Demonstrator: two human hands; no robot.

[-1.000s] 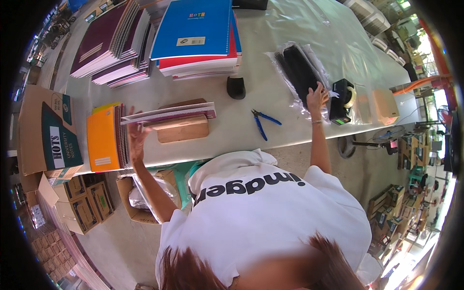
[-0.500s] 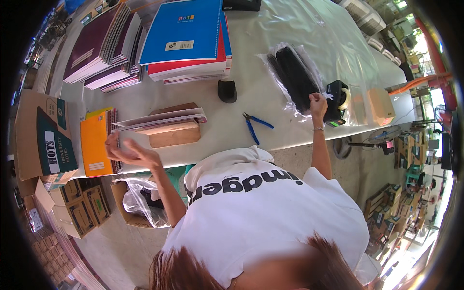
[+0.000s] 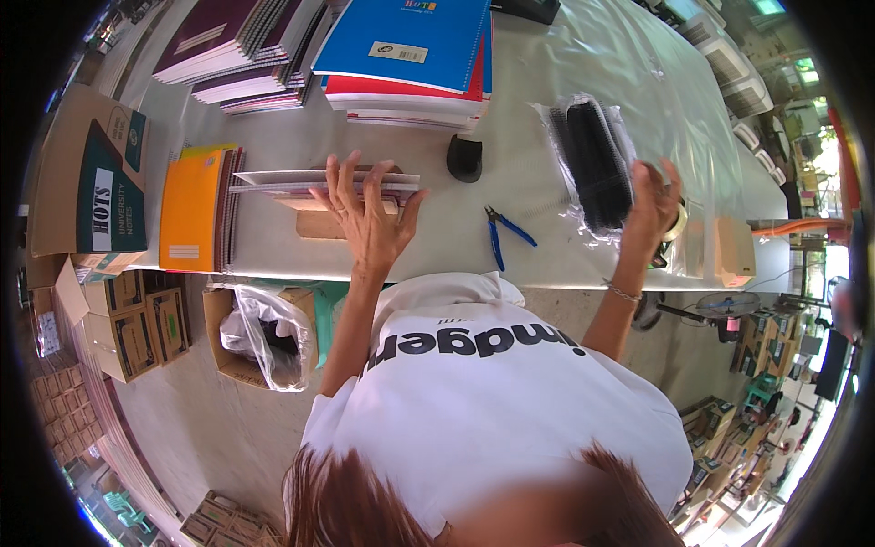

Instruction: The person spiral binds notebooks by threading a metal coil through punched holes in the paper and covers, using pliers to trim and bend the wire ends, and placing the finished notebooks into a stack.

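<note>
My left hand has its fingers spread over a notebook propped on edge against a wooden block. Whether the fingertips touch the notebook I cannot tell. At the right, my right hand is open, its fingers curved and apart, beside a bundle of black plastic coils in clear plastic wrap. Behind that hand a tape dispenser is mostly hidden. Between my hands lie blue-handled cutters, jaws toward the far side. A small black curved piece stands beyond them.
Orange spiral notebooks stand left of the block. Stacks of maroon notebooks and blue and red notebooks sit farther back. A cardboard box is at the far left; a tan box is at the right edge. An open carton stands below the table.
My left hand has moved right, from beside the orange notebooks to over the propped notebook. My right hand has opened from a pinch near the tape dispenser. The view has shifted.
</note>
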